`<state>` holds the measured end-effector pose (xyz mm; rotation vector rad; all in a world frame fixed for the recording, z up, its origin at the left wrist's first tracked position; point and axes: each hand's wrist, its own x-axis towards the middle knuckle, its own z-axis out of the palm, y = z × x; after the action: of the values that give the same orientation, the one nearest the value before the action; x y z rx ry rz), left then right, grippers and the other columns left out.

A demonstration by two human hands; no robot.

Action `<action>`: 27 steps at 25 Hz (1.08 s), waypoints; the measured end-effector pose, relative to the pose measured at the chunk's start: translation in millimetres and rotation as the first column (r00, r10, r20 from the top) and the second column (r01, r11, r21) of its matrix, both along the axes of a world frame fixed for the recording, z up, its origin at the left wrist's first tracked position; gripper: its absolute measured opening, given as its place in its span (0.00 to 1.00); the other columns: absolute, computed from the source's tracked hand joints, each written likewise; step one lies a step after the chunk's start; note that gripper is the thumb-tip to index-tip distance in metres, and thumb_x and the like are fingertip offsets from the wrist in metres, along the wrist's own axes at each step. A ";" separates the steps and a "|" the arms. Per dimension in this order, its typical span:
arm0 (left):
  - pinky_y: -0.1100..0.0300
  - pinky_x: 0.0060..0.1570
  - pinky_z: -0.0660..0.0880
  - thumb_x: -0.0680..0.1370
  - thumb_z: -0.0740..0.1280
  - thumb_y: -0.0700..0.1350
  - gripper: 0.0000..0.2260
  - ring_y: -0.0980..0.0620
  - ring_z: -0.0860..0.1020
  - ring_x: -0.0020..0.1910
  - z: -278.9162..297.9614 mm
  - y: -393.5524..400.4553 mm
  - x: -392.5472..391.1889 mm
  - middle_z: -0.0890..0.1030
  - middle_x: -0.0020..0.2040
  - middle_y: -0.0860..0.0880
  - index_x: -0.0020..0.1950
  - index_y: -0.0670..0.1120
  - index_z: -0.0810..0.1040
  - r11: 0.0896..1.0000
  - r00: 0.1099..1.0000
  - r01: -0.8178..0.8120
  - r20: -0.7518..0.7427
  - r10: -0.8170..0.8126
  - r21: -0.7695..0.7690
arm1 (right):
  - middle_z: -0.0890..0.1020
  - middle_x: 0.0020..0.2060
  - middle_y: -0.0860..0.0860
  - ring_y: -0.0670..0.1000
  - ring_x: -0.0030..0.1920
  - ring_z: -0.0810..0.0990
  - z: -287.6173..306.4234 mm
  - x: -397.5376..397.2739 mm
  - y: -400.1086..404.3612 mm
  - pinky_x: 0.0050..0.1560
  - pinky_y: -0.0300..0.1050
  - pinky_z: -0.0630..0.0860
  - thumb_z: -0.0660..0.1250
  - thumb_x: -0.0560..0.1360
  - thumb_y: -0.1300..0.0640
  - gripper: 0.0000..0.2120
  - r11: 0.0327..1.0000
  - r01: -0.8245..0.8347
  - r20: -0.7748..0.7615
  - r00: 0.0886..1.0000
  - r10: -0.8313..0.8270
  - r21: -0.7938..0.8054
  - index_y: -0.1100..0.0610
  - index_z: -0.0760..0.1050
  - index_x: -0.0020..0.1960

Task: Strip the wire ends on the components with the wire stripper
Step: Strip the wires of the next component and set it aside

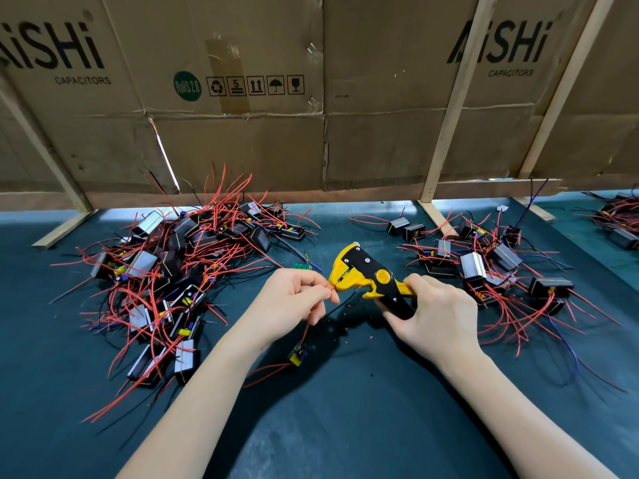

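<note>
My right hand (pixel 434 314) grips the handles of a yellow and black wire stripper (pixel 366 273) held above the dark green table. My left hand (pixel 294 302) pinches a thin red wire (pixel 332 288) whose tip sits in the stripper's jaws. That wire runs down to a small component (pixel 298 354) with a yellow part, hanging below my left hand. A black wire (pixel 340 305) trails from the same area. Small red insulation bits (pixel 349 335) lie on the table under the tool.
A big pile of black components with red wires (pixel 173 264) lies to the left, a smaller pile (pixel 491 267) to the right, another (pixel 619 219) at far right. A cardboard wall (pixel 311 98) on wooden struts (pixel 453 98) closes off the back. The green mat (pixel 345 426) spreads toward me.
</note>
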<state>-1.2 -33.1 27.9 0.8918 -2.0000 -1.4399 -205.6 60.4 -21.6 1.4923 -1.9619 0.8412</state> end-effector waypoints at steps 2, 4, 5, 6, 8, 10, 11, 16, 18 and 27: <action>0.69 0.32 0.70 0.79 0.62 0.34 0.12 0.55 0.70 0.24 -1.0 -0.4 -0.3 0.74 0.23 0.49 0.39 0.42 0.81 1.000 1.000 -0.005 -0.005 0.005 0.014 | 0.75 0.25 0.51 0.58 0.24 0.77 0.3 0.9 -0.6 0.25 0.42 0.67 0.84 0.55 0.47 0.22 1.000 0.013 -0.009 1.000 -0.013 0.011 0.59 0.75 0.33; 0.69 0.32 0.69 0.79 0.62 0.35 0.12 0.55 0.69 0.24 -2.3 -0.6 -1.2 0.73 0.23 0.49 0.39 0.41 0.81 1.000 1.000 -0.007 -0.010 0.007 0.025 | 0.75 0.25 0.52 0.58 0.24 0.77 0.6 1.6 -1.1 0.25 0.42 0.67 0.84 0.54 0.47 0.22 1.000 0.022 -0.013 1.000 -0.021 0.011 0.59 0.75 0.33; 0.69 0.32 0.69 0.79 0.62 0.35 0.11 0.55 0.69 0.24 -3.1 -0.8 -1.6 0.73 0.23 0.49 0.40 0.41 0.81 1.000 1.000 -0.008 -0.012 0.008 0.027 | 0.75 0.25 0.52 0.58 0.24 0.77 0.8 2.1 -1.0 0.25 0.42 0.67 0.84 0.54 0.48 0.22 1.000 0.025 -0.010 1.000 -0.025 0.011 0.59 0.75 0.33; 0.69 0.32 0.69 0.79 0.62 0.36 0.11 0.55 0.69 0.24 -4.0 -1.2 -2.0 0.73 0.23 0.50 0.40 0.41 0.81 1.000 1.000 -0.011 -0.011 0.012 0.026 | 0.75 0.25 0.52 0.58 0.24 0.77 0.9 2.5 -1.0 0.25 0.42 0.67 0.84 0.54 0.48 0.22 1.000 0.028 -0.004 1.000 -0.028 0.014 0.59 0.76 0.33; 0.69 0.33 0.69 0.80 0.64 0.39 0.10 0.55 0.69 0.25 -5.5 -2.1 -2.3 0.74 0.23 0.50 0.41 0.41 0.81 0.999 0.999 -0.033 0.005 0.033 0.022 | 0.76 0.25 0.52 0.59 0.25 0.77 1.1 2.4 -0.5 0.26 0.42 0.67 0.84 0.54 0.48 0.22 0.999 0.033 0.008 0.999 -0.033 0.024 0.59 0.76 0.34; 0.70 0.32 0.69 0.79 0.67 0.47 0.10 0.56 0.69 0.24 -7.4 -3.1 -2.5 0.75 0.23 0.52 0.43 0.42 0.81 0.996 0.996 -0.088 0.035 0.088 0.003 | 0.77 0.26 0.51 0.58 0.25 0.78 1.1 2.3 0.1 0.26 0.42 0.67 0.84 0.54 0.48 0.22 0.999 0.040 0.014 0.999 -0.040 0.032 0.59 0.76 0.34; 0.70 0.32 0.68 0.79 0.67 0.51 0.12 0.56 0.69 0.24 -8.5 -3.6 -2.5 0.75 0.23 0.52 0.44 0.43 0.81 0.993 0.992 -0.115 0.045 0.116 -0.011 | 0.77 0.26 0.51 0.58 0.26 0.78 0.7 2.3 0.3 0.26 0.41 0.67 0.84 0.53 0.48 0.22 0.999 0.042 0.013 0.999 -0.043 0.034 0.59 0.76 0.35; 0.68 0.30 0.66 0.81 0.65 0.49 0.10 0.53 0.62 0.24 -10.7 3.2 -8.2 0.67 0.23 0.49 0.47 0.43 0.80 0.999 0.998 -0.037 -0.052 0.039 0.036 | 0.78 0.32 0.50 0.58 0.33 0.79 1.4 4.8 0.0 0.30 0.45 0.71 0.77 0.60 0.42 0.21 1.000 0.007 0.017 1.000 -0.007 -0.001 0.57 0.77 0.40; 0.68 0.28 0.62 0.81 0.65 0.47 0.10 0.53 0.60 0.25 -9.3 4.3 -8.9 0.65 0.24 0.49 0.45 0.42 0.81 0.997 0.991 -0.065 -0.115 0.071 0.052 | 0.78 0.36 0.50 0.57 0.38 0.79 3.8 6.3 -1.1 0.37 0.48 0.73 0.75 0.63 0.40 0.22 1.000 -0.016 0.051 0.999 0.015 0.014 0.57 0.78 0.44; 0.64 0.29 0.61 0.79 0.68 0.48 0.17 0.52 0.60 0.27 -6.6 -3.2 -3.8 0.57 0.27 0.51 0.42 0.33 0.79 0.959 0.945 -0.239 -0.188 0.266 0.154 | 0.75 0.56 0.48 0.53 0.60 0.73 6.2 9.2 -0.6 0.58 0.47 0.65 0.69 0.66 0.39 0.45 0.902 -0.098 0.188 0.982 0.020 0.419 0.55 0.60 0.77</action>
<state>-5.0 -36.3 21.3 0.9709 -1.5915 -1.4616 -196.4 59.8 -15.4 1.7797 -2.3590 0.6083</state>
